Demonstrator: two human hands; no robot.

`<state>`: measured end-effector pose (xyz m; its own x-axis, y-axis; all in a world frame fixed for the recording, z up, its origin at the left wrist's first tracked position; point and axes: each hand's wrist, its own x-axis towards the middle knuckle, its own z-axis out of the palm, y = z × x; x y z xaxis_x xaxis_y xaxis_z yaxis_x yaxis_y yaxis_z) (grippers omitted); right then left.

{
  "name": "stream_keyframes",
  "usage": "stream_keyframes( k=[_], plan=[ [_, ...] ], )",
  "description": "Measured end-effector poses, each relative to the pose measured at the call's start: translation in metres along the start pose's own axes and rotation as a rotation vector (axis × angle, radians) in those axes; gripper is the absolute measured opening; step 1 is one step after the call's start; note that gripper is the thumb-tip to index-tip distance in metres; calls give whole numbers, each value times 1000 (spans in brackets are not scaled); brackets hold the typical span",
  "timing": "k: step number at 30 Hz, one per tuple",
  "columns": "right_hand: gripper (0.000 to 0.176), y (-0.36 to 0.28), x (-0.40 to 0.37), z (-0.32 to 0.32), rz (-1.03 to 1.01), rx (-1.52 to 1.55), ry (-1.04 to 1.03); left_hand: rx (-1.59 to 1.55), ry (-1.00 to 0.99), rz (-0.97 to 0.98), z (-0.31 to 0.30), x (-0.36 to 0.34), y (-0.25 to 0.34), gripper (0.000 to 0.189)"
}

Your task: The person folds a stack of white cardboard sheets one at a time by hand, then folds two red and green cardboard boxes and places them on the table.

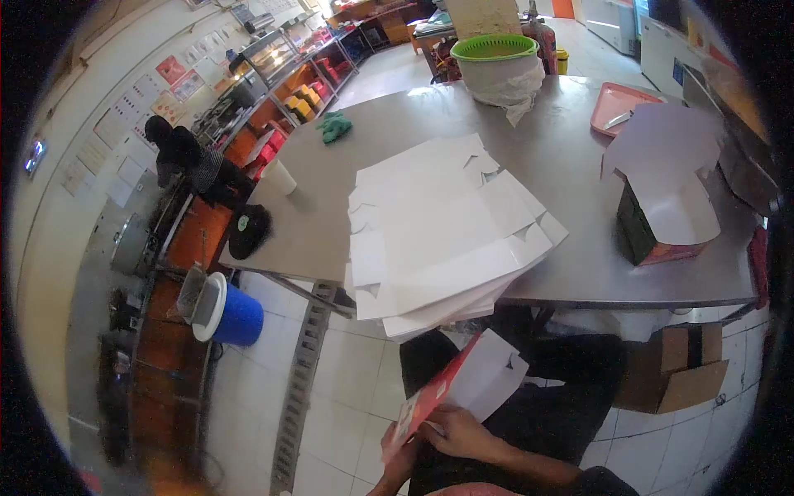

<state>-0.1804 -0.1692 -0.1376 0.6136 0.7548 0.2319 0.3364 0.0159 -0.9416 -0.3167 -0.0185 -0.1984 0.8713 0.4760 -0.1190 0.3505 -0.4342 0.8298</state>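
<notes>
Over my lap I hold a partly folded cardboard box, red outside and white inside, tilted up from my hands. My left hand is closed on its lower left edge, with some fingers behind the card. Pressed to the lower edge beside it, my right hand has its fingers bent on the card. Straight ahead, a stack of flat white box blanks juts past the table's near edge. To the right on the metal table stands a folded box with its pale lid raised.
A pink-red tray, a green basket, a green cloth, a white cup and a black cap are on the table. A blue bucket and brown carton stand below. A person is at the left counter.
</notes>
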Motion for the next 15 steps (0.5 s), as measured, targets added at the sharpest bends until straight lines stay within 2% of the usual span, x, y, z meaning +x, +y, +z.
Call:
stream_keyframes(
  k=[1, 3, 4, 6, 7, 8, 9, 10, 12, 13, 15],
  plan=[
    [31, -6, -2, -3, 1, 2, -3, 0, 2, -3, 0, 0, 3, 28],
    [33, -13, -9, -11, -59, -150, 241, -595, 101, -269, 1, -1, 9, 27],
    [33, -20, -14, -17, -60, -147, 234, -596, 107, -272, 1, -2, 3, 27],
    [64, -31, -24, -31, -46, -680, 695, -697, 142, -350, -1, -4, -18, 33],
    [64, -21, -29, -33, -45, -682, 693, -725, 125, -395, -6, -5, -22, 38],
    [80, -5, -33, -33, 21, -698, 836, -752, 108, -441, -10, -7, -24, 42],
    [96, 5, -36, -33, 86, -712, 980, -815, 78, -396, -13, -8, -25, 43],
    [96, 3, -35, -37, 87, -716, 980, -877, 48, -351, -14, -8, -21, 44],
    [102, -2, -34, -46, 365, -305, 701, -952, 24, -333, -15, -7, -11, 45],
    [102, 6, -35, -44, 366, -307, 704, -1027, 5, -311, -16, -6, -6, 47],
    [86, 38, -36, -30, 417, 433, 382, -1020, -22, -347, -16, 2, -15, 46]
  ],
)
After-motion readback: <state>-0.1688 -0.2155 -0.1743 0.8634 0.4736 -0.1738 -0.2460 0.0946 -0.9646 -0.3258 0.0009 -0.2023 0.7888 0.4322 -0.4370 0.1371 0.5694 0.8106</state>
